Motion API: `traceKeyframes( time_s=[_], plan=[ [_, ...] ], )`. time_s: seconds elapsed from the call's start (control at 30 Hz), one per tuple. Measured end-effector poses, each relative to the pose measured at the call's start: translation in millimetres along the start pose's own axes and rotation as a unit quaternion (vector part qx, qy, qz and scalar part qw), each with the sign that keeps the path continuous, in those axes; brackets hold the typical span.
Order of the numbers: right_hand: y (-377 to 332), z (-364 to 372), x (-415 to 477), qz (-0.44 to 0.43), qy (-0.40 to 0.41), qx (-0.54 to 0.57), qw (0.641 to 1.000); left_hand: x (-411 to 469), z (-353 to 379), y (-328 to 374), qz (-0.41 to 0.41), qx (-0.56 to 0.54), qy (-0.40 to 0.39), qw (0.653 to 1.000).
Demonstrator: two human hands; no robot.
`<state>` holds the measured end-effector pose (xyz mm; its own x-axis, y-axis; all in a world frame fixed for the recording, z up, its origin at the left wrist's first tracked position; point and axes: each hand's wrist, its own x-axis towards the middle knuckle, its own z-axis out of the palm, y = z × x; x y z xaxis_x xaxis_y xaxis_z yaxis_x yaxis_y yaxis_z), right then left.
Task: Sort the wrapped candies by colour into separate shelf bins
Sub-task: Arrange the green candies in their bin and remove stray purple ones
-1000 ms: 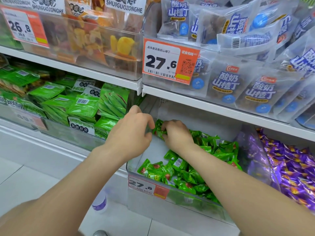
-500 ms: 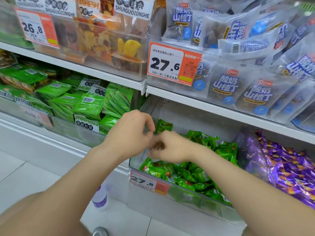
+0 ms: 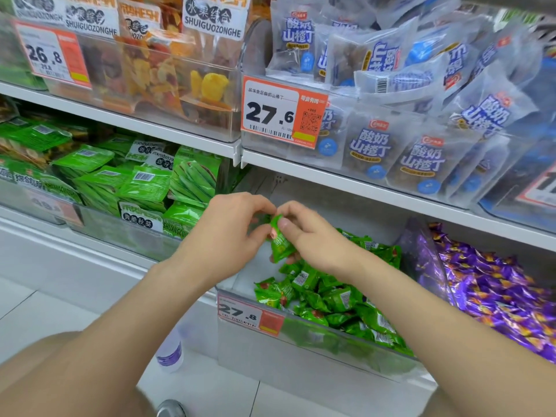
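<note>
Head: right hand point(image 3: 313, 236) pinches candy point(image 3: 279, 245) (green).

Green wrapped candy point(image 3: 280, 242), upright above bin point(image 3: 301, 341)

27.6 price tag point(image 3: 282, 114), floor bottle point(image 3: 170, 352)

Orange price tag point(image 3: 282, 114) reads 27.6 (fruit packet point(image 3: 215, 22) says SHUIGUOZONGHE).
</note>
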<state>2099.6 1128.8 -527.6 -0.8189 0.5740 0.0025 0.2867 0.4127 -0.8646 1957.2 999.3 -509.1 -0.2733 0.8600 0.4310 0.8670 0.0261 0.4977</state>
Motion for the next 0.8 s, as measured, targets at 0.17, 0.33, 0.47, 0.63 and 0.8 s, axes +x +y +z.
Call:
traceKeyframes(
  time_s=[0.17,0.33,0.47,0.63,0.8],
  plan=[
    [-5,-19,-22,0.005,0.010,0.169,0.986,-1,6,15,-0.137,-0.196,-0.027,0.971],
    [3,-28,-27,-0.004,-0.025,0.138,0.990,1,3,22,-0.202,-0.248,-0.003,0.947],
    [16,-28,-15,0.054,-0.019,0.082,0.995,1,1,12,-0.147,-0.030,0.074,0.986],
    [53,-13,26,0.052,0.088,-0.265,0.959,1,0,3,-0.145,0.026,0.052,0.988],
    [59,10,52,0.034,0.082,-0.330,0.940,-1,3,-2,-0.115,0.049,0.005,0.992]
  ],
)
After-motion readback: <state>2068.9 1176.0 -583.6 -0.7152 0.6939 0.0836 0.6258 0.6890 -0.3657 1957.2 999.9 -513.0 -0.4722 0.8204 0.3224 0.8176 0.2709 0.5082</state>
